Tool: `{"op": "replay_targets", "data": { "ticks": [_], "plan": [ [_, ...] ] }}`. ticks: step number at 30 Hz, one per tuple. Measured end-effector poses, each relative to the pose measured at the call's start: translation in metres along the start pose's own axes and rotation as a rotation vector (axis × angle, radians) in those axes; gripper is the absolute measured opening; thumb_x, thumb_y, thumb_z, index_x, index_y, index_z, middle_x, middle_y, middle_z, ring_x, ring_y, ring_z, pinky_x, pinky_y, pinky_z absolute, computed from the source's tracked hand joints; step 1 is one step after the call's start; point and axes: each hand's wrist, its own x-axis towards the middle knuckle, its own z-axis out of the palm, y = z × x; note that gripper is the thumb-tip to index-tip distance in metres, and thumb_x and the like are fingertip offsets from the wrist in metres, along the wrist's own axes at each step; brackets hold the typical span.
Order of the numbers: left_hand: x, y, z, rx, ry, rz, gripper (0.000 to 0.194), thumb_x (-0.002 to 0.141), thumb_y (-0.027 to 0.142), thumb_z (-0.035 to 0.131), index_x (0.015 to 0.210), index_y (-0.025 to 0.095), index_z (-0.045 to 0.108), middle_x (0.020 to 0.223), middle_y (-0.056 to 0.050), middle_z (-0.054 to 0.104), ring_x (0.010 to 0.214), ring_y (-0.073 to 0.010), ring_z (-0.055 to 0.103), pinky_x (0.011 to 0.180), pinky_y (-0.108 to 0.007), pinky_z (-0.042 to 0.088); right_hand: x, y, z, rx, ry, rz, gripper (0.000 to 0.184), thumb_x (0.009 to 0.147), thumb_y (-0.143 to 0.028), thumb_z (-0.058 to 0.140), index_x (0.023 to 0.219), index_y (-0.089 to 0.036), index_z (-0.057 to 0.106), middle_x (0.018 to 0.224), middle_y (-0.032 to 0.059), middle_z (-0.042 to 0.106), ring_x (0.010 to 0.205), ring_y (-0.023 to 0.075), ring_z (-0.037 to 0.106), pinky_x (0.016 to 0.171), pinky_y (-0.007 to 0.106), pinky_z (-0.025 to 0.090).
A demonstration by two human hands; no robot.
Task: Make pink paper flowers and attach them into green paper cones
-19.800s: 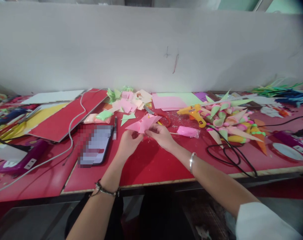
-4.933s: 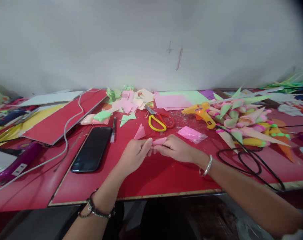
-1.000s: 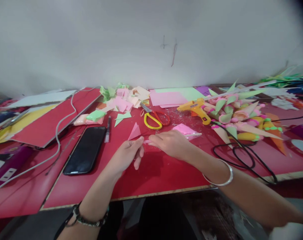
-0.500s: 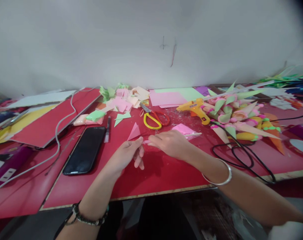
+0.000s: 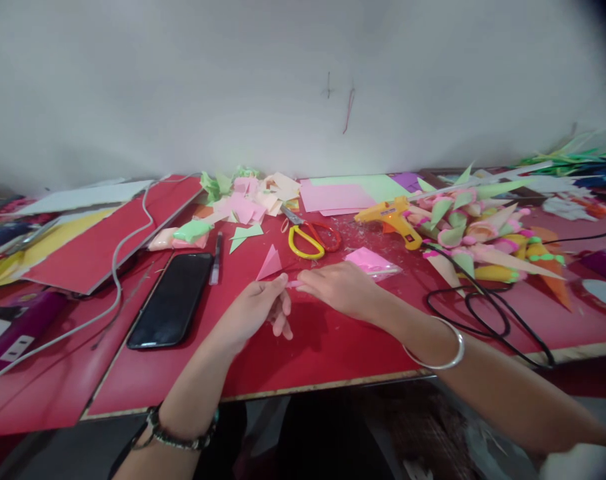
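A small pink strip (image 5: 295, 284), which looks like soft modelling clay, spans the short gap between my two hands. The thumb and forefinger of my left hand (image 5: 263, 303) pinch its left end, while the other fingers hang loosely curled. My right hand (image 5: 340, 288), palm down, closes its fingertips on the other end. A folded pink paper piece (image 5: 269, 264) points upward just behind my left thumb; whether that hand also holds it, I cannot tell. Beyond my right hand lies a pink packet (image 5: 370, 259). Scissors (image 5: 307, 241) with yellow and red handles rest farther back.
A black phone (image 5: 171, 301) and a slim pen (image 5: 216, 260) lie left. A yellow glue gun (image 5: 390, 219) with a looped black cable (image 5: 503, 320) lies right, beside heaped paper cones (image 5: 467, 227). Paper scraps (image 5: 247, 200) sit against the wall.
Both hands keep nearly the same pose, with the pink strip still between them. The whole view has shifted very slightly.
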Motion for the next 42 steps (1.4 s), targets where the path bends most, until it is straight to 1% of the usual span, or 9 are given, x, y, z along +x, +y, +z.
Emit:
{"op": "replay_targets", "data": {
  "ticks": [12,16,23,26,29,34,37,39,42],
  "plan": [
    [0.0,0.002,0.0,0.029,0.014,0.015,0.049,0.083,0.048,0.034,0.052,0.015,0.052,0.03,0.004,0.045,0.042,-0.012,0.056,0.054,-0.021,0.04,0.002,-0.002,-0.007,0.041,-0.095,0.017,0.042,0.092,-0.036,0.019,0.081,-0.016,0.053,0.062,0.0025,0.06,0.054,0.0118,0.054,0.046,0.026,0.015],
    [0.001,0.002,-0.001,0.082,0.024,0.056,0.049,0.083,0.048,0.034,0.052,0.016,0.053,0.032,0.002,0.048,0.047,-0.0116,0.055,0.06,-0.022,0.041,0.002,-0.001,-0.006,0.064,-0.095,0.034,0.041,0.091,-0.039,0.02,0.082,-0.016,0.054,0.064,0.0024,0.061,0.055,0.0115,0.054,0.046,0.025,0.016],
    [0.004,-0.001,-0.003,0.187,0.016,0.071,0.051,0.082,0.051,0.031,0.054,0.016,0.055,0.037,0.001,0.053,0.047,-0.0121,0.054,0.063,-0.024,0.04,0.004,-0.001,-0.007,0.114,-0.118,0.056,0.038,0.091,-0.038,0.025,0.086,-0.016,0.056,0.069,0.0034,0.064,0.058,0.0126,0.056,0.047,0.025,0.019],
    [0.006,-0.003,-0.004,0.262,0.013,0.08,0.051,0.083,0.051,0.029,0.056,0.016,0.055,0.041,0.001,0.055,0.048,-0.0123,0.054,0.063,-0.025,0.04,0.004,-0.001,-0.007,0.142,-0.139,0.084,0.035,0.089,-0.039,0.029,0.091,-0.017,0.056,0.07,0.0044,0.065,0.059,0.014,0.057,0.048,0.024,0.022],
    [0.007,-0.004,-0.006,0.345,0.038,0.12,0.048,0.082,0.05,0.031,0.06,0.016,0.056,0.045,0.001,0.058,0.05,-0.013,0.055,0.063,-0.025,0.039,0.004,0.0,-0.006,0.155,-0.158,0.115,0.032,0.087,-0.038,0.035,0.106,-0.018,0.052,0.075,0.0054,0.067,0.063,0.0168,0.06,0.05,0.024,0.028],
    [0.008,-0.004,-0.011,0.536,0.138,0.155,0.044,0.083,0.047,0.031,0.065,0.018,0.058,0.051,0.001,0.062,0.056,-0.0145,0.058,0.06,-0.024,0.038,0.004,0.006,-0.005,0.142,-0.18,0.181,0.04,0.085,-0.034,0.04,0.121,-0.017,0.041,0.089,0.0077,0.067,0.074,0.0209,0.063,0.057,0.026,0.036],
    [0.008,-0.005,-0.015,0.718,0.209,0.167,0.044,0.084,0.044,0.028,0.064,0.018,0.057,0.052,0.0,0.061,0.055,-0.0148,0.056,0.057,-0.024,0.037,0.004,0.012,-0.006,0.108,-0.196,0.229,0.038,0.085,-0.032,0.038,0.119,-0.017,0.044,0.091,0.0087,0.067,0.076,0.0216,0.063,0.058,0.027,0.038],
    [0.009,-0.005,-0.018,0.838,0.231,0.174,0.043,0.084,0.042,0.028,0.062,0.018,0.057,0.054,-0.001,0.061,0.055,-0.0154,0.056,0.056,-0.025,0.036,0.003,0.017,-0.006,0.073,-0.214,0.255,0.033,0.086,-0.032,0.037,0.112,-0.018,0.051,0.088,0.0084,0.067,0.075,0.0217,0.063,0.058,0.027,0.039],
    [0.011,-0.005,-0.025,0.966,0.264,0.262,0.032,0.081,0.037,0.035,0.071,0.019,0.059,0.072,-0.003,0.063,0.068,-0.0175,0.056,0.063,-0.026,0.039,0.002,0.024,-0.005,0.03,-0.216,0.292,0.029,0.086,-0.032,0.035,0.1,-0.019,0.057,0.083,0.0073,0.067,0.072,0.0206,0.063,0.057,0.027,0.038]
  ]
}}
